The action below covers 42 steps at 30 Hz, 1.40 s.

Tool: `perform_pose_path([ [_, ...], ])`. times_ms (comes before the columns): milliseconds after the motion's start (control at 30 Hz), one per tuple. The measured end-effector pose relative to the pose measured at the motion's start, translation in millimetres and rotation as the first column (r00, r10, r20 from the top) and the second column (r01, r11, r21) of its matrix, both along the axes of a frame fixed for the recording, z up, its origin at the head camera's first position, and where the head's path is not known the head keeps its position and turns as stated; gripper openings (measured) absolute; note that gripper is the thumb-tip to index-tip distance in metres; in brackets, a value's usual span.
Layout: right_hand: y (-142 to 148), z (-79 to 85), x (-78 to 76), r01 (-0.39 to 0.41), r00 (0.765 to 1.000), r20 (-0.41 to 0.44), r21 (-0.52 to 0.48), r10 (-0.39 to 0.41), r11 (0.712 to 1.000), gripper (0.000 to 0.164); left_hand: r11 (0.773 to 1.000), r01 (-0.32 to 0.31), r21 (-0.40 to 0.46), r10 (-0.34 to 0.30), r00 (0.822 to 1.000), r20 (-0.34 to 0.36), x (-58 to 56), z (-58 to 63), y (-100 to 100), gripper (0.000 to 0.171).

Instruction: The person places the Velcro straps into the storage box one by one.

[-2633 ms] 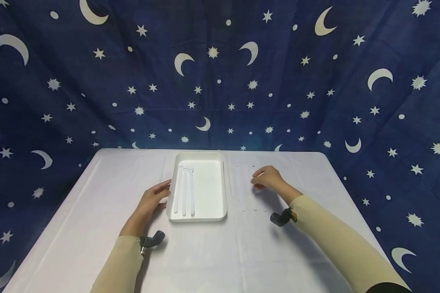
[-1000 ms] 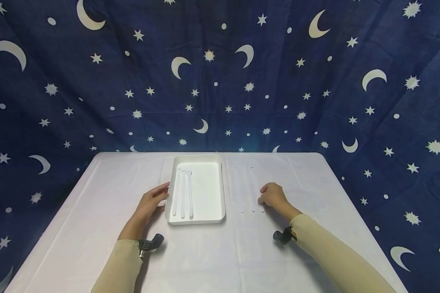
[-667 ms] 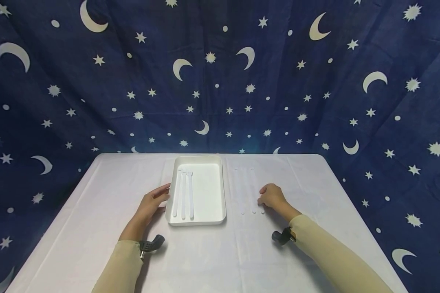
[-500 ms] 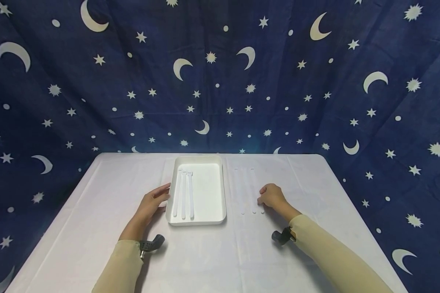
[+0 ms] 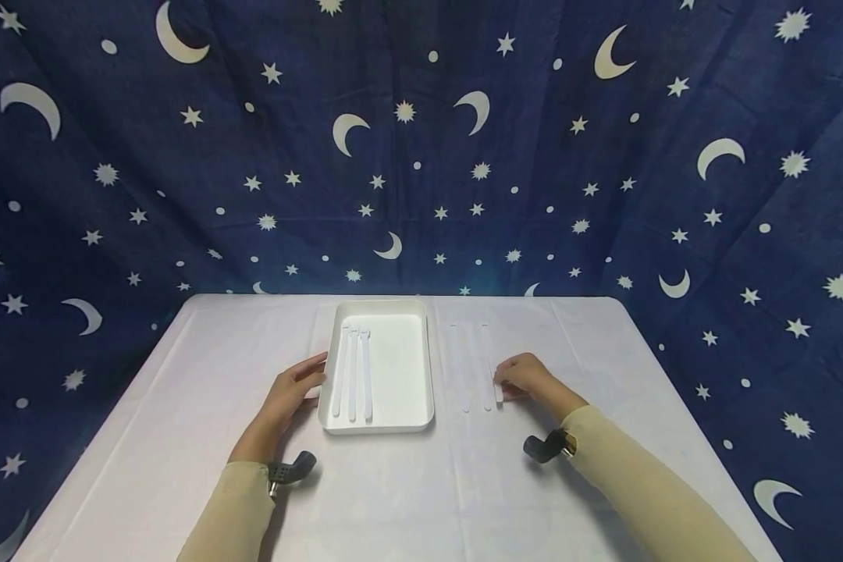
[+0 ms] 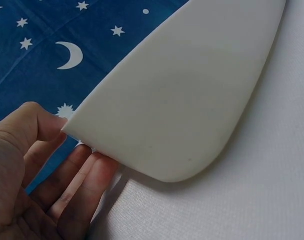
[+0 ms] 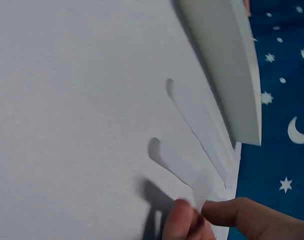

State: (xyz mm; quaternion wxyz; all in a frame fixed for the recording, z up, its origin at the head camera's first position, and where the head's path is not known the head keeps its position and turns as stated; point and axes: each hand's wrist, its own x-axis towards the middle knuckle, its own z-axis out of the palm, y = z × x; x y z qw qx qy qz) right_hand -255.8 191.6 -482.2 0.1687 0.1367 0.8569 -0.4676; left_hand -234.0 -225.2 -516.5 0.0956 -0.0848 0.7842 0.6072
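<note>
My left hand (image 5: 289, 390) grips the white tray (image 5: 402, 428) by its left side. In the left wrist view, the thumb is at the top of the tray's wall (image 6: 162, 100) and the fingertips touch its lower edge. Three white straps (image 5: 367, 375), each with a wider head at the far end, lie lengthwise in the tray's left part. To the tray's right, my right hand (image 5: 530, 376) pinches the near end of another white strap (image 5: 498, 393), lifted off the cloth. Its far part is hard to make out. Two more straps (image 5: 486, 382) lie flat beside it.
A white cloth (image 5: 393, 499) covers the table, and the white straps barely stand out against it. Behind and at both sides hangs a dark blue curtain (image 5: 421, 140) with moons and stars. Each wrist wears a black camera mount (image 5: 544, 447).
My right hand came nearer from the straps' far end, then pinched the near end of the rightmost one and raised it slightly. The left hand stays at the tray.
</note>
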Motion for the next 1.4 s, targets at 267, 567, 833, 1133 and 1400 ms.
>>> perform_pose_path([
  [267, 5, 6.1, -2.1, 0.045, 0.989, 0.146, -0.263, -0.006, 0.964, 0.042, 1.000, -0.003, 0.008, 0.003, 1.000, -0.002, 0.1, -1.0, 0, 0.057],
  [567, 6, 19.7, -4.4, 0.054, 0.990, 0.143, -0.384, 0.001, 0.922, 0.023, 1.000, -0.010, 0.005, 0.010, 1.000, 0.006, 0.0, -0.2, 0, 0.056],
  [833, 3, 27.7, -9.9, 0.073, 0.987, 0.162, -0.324, -0.021, 0.943, 0.036, 1.000, 0.000, -0.026, 0.000, 1.000, -0.008, 1.1, -1.0, 0, 0.056],
  [1133, 5, 38.8, -13.0, 0.056, 0.988, 0.157, -0.336, -0.003, 0.940, 0.043, 1.000, -0.008, -0.027, 0.008, 1.000, 0.005, -0.9, -3.3, -1, 0.056],
  [1400, 8, 48.6, -16.9, 0.059, 0.987, 0.161, -0.339, -0.004, 0.939, 0.047, 0.999, -0.016, -0.034, 0.017, 1.000, 0.006, -1.1, -2.3, -1, 0.057],
])
